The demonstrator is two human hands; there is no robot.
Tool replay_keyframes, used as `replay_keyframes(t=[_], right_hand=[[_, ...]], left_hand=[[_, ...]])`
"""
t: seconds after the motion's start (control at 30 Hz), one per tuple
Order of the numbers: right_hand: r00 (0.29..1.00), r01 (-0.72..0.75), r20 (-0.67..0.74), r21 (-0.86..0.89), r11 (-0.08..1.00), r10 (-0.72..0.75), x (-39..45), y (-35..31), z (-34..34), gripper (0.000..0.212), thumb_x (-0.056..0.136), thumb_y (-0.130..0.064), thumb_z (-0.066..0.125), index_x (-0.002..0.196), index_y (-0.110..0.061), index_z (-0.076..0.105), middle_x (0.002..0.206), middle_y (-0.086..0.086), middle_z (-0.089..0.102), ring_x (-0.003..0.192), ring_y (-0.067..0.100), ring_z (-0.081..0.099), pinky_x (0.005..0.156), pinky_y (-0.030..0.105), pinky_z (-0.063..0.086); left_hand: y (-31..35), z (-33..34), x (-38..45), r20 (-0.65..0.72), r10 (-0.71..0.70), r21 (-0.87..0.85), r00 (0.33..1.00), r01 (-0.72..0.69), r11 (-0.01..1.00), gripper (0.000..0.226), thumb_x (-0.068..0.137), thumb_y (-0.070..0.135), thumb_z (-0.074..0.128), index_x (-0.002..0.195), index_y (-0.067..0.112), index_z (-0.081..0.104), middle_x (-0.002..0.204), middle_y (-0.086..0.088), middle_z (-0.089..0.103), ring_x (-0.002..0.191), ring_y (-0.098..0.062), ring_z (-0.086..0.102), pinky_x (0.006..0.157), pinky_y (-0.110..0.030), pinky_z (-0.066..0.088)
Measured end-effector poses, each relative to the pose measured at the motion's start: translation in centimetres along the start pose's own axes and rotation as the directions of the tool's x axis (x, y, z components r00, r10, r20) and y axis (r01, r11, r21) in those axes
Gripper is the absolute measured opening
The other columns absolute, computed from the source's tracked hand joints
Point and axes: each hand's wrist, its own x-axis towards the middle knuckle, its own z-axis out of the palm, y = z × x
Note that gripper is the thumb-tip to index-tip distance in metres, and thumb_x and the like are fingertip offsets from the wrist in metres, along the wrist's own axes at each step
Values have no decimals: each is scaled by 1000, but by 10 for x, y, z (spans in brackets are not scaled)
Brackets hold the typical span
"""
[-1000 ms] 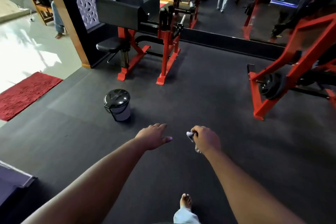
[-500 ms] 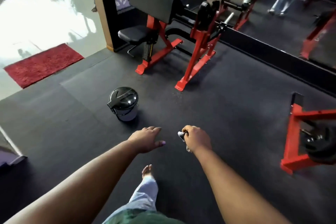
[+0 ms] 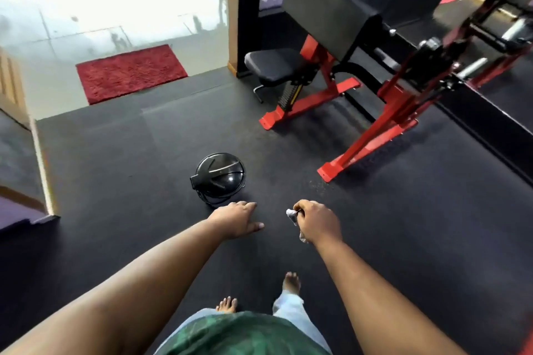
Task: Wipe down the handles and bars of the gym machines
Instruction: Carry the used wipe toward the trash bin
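The person has walked on across the black floor: a second ago the bin lay well ahead and to the left, and now it sits just beyond the left hand. The red machine with its seat and pad has drawn much closer, filling the upper right. Both bare feet show below. The left hand's grip is loose, fingers out flat and holding nothing. The right hand stays curled round a small crumpled cloth, held in the air well short of the machine. No wiping is under way; I judge this a walk-up to the next machine, whose bars and handles are not yet within reach. The red mat lies far left by the doorway.
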Motion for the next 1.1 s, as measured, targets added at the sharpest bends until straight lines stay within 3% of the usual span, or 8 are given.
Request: replay_keyframes(t=[0.27,0.47,0.77,1.1], right_hand=[[962,249,114,5,968,-248,178,6,-26,20,94,-34,58,108,-30,71,109,2,74,101,30,68,78,36,52],[906,365,227,6,931,-357,274,-18,-34,20,93,-37,58,107,-31,71,108,1,74,100,29,69,80,35,53],[869,426,280,-8,904,-407,377,-86,-18,19,93,-31,58,104,-29,73,106,2,75,98,31,68,78,35,52],[789,492,454,-61,869,-415,450,-141,22,18,93,-35,58,103,-30,73,104,0,75,94,29,69,77,35,55]], left_hand=[[3,-44,87,-23,-275,-176,961,267,947,77,97,69,48,156,22,36,158,-5,43,143,-29,44,112,-45,42],[0,-80,130,-13,-390,-253,921,374,892,80,98,68,47,162,26,25,164,3,34,149,-23,34,115,-45,38],[-69,-98,188,34,-493,-379,870,467,799,80,98,68,46,162,25,26,163,2,36,147,-23,37,113,-46,39],[-124,-88,224,129,-596,-540,793,560,628,77,96,69,49,158,26,32,153,-1,47,138,-26,46,104,-47,46]])
